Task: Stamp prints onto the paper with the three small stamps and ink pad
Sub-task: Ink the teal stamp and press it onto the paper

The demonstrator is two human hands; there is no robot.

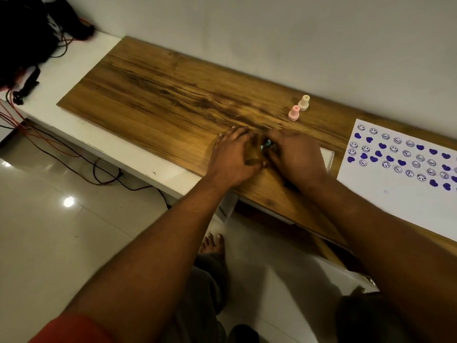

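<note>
A small teal stamp (267, 144) shows only as a sliver between my two hands, low over the wooden tabletop (160, 90). My left hand (235, 157) and my right hand (296, 157) meet there, the fingertips of both curled around the stamp. Under my right hand lies a white ink pad (327, 157), with only its right edge showing. A pink stamp (294, 113) and a cream stamp (304, 102) stand upright behind my hands. The white paper (395, 201) lies at the right, covered with purple heart and smiley prints.
The wall runs close behind the table. A white ledge (81, 70) on the left carries dark gear and red and black cables (37, 45). My bare foot (212, 243) rests on the glossy tiled floor below the table's front edge.
</note>
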